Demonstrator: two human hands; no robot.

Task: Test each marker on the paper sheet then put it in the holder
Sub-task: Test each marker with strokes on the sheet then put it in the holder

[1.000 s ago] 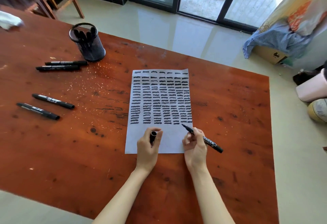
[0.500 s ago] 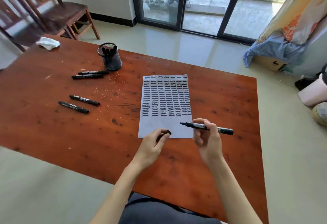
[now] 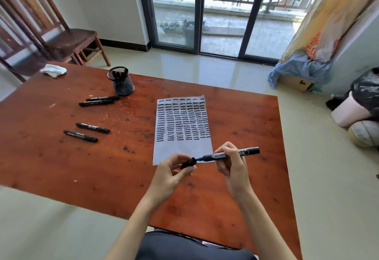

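Note:
My right hand point(image 3: 230, 164) holds a black marker point(image 3: 246, 151) level above the near edge of the paper sheet point(image 3: 182, 150), tip pointing left. My left hand point(image 3: 174, 170) pinches the marker's black cap point(image 3: 188, 163), whose mouth nearly meets the tip. The sheet is covered with rows of black test strokes, with its near strip blank. A black mesh holder point(image 3: 122, 84) with several markers in it stands at the far left of the table. Two pairs of capped markers lie on the table: one pair point(image 3: 99, 100) by the holder, another pair point(image 3: 86, 131) nearer to me.
The red-brown wooden table point(image 3: 246, 116) has its right edge close to the paper. A crumpled white tissue point(image 3: 53, 70) lies at the far left corner, with a wooden chair point(image 3: 67, 42) behind it. Bags and a box sit on the floor at the right.
The marker has lifted off the paper and turned level. My hands came together, bringing the cap up to the tip. My head pulled back and up, showing more of the room.

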